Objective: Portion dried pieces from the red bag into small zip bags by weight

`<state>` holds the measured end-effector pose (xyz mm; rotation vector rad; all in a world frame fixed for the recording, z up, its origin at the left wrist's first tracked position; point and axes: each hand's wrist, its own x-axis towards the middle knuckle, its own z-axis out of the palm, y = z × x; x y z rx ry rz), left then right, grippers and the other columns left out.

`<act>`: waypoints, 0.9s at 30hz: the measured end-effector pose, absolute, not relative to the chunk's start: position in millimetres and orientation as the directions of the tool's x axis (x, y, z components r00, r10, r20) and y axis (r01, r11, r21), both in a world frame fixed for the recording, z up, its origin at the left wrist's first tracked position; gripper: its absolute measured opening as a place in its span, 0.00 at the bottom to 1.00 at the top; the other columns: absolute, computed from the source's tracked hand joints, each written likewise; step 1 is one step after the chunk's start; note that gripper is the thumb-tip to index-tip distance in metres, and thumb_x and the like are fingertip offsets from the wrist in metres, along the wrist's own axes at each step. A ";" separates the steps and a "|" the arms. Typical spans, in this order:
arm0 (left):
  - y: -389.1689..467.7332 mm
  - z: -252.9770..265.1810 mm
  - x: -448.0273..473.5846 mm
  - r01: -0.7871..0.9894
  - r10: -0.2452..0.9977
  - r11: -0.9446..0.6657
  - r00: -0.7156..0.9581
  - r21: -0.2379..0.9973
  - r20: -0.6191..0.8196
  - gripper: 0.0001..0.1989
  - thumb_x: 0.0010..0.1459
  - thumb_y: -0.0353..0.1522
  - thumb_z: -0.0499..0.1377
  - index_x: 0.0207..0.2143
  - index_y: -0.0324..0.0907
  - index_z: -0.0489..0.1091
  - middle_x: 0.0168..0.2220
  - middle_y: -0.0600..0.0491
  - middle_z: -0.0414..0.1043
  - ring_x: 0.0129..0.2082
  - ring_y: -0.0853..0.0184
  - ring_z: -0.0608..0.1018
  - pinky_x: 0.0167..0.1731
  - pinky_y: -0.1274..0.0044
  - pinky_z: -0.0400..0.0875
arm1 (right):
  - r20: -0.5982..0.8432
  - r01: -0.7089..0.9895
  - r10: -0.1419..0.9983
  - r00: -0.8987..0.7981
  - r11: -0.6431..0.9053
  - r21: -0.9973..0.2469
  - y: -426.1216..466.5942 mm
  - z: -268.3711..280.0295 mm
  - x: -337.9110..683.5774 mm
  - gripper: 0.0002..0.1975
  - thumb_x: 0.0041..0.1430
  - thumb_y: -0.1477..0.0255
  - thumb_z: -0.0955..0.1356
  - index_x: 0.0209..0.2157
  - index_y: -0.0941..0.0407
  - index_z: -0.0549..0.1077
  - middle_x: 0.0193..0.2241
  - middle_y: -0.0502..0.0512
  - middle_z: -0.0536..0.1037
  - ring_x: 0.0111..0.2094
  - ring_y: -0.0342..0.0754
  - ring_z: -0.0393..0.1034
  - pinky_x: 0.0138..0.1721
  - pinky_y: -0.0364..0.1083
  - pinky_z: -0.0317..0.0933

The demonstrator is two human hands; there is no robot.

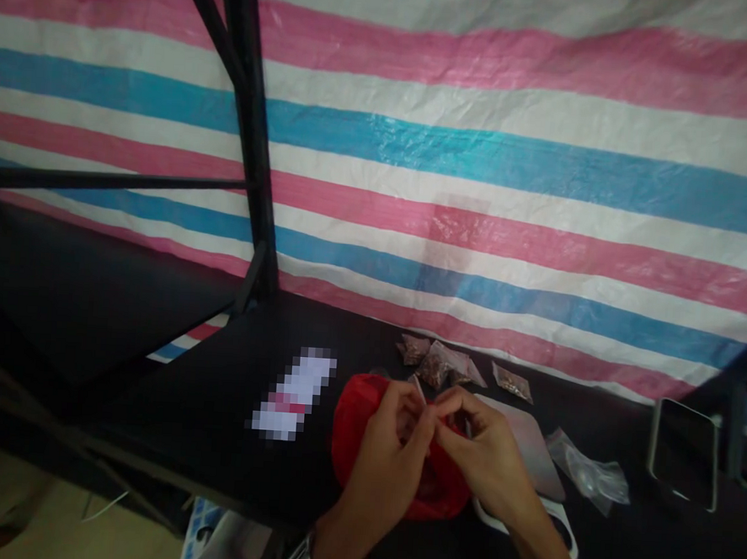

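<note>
My left hand (395, 441) is closed in a pinch over the red bag-like container (350, 455), with a thin pale strip (418, 389) sticking up between the fingers. My right hand (481, 438) is pinched too, its fingertips meeting those of the left. What lies between the right fingertips is too small to make out. Both hands hide much of the container's inside. Just behind them are several small clear bags of brownish bits (435, 368), and a separate small bag of bits (511, 383) lies to their right.
Right of my hands lie a pinkish flat case (537, 450), a crumpled clear plastic bag (590, 470) and a phone (684, 454). A blurred-out white paper (296, 393) is on the black table (212, 438) at left. A black metal post (247, 120) stands before the striped sheet (512, 178).
</note>
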<state>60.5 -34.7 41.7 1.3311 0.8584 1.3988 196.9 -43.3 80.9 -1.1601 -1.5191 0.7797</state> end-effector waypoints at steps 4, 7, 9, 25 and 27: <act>-23.8 41.7 61.2 -0.284 0.963 -0.195 0.126 0.939 0.238 0.15 0.65 0.46 0.64 0.37 0.45 0.70 0.31 0.56 0.72 0.30 0.68 0.75 0.31 0.77 0.71 | 0.331 0.262 0.943 -0.044 0.331 -0.907 -43.0 75.1 198.4 0.17 0.61 0.59 0.75 0.24 0.54 0.76 0.27 0.51 0.79 0.31 0.47 0.73 0.37 0.45 0.68; -20.5 46.7 58.4 -0.332 0.945 -0.159 0.222 0.930 0.241 0.15 0.65 0.46 0.63 0.34 0.45 0.70 0.28 0.58 0.68 0.27 0.69 0.71 0.30 0.77 0.68 | 0.318 0.237 0.948 -0.001 0.309 -0.921 -44.4 77.5 204.4 0.17 0.58 0.58 0.77 0.24 0.54 0.78 0.26 0.50 0.79 0.30 0.48 0.73 0.35 0.44 0.68; -19.9 49.5 56.5 -0.343 0.931 -0.163 0.258 0.925 0.259 0.14 0.66 0.44 0.62 0.33 0.46 0.68 0.28 0.59 0.67 0.27 0.69 0.69 0.30 0.77 0.67 | 0.317 0.216 0.948 0.021 0.305 -0.928 -46.1 79.1 206.9 0.16 0.56 0.58 0.78 0.24 0.53 0.78 0.26 0.50 0.78 0.29 0.48 0.72 0.34 0.44 0.68; -19.8 62.3 51.6 -0.124 0.930 -0.344 0.088 0.931 0.356 0.10 0.65 0.35 0.56 0.28 0.46 0.62 0.26 0.60 0.66 0.25 0.70 0.69 0.27 0.79 0.64 | 0.493 0.397 0.829 0.264 0.372 -0.839 -48.7 71.0 202.1 0.16 0.67 0.55 0.68 0.45 0.52 0.75 0.35 0.53 0.80 0.35 0.50 0.74 0.38 0.47 0.69; -15.6 64.0 45.3 -0.136 0.925 -0.367 0.056 0.920 0.377 0.12 0.64 0.35 0.58 0.27 0.46 0.61 0.25 0.60 0.64 0.24 0.71 0.67 0.26 0.79 0.62 | 0.457 0.415 0.842 0.287 0.321 -0.851 -47.6 68.9 201.7 0.21 0.69 0.52 0.65 0.51 0.52 0.75 0.44 0.57 0.81 0.41 0.53 0.76 0.45 0.50 0.70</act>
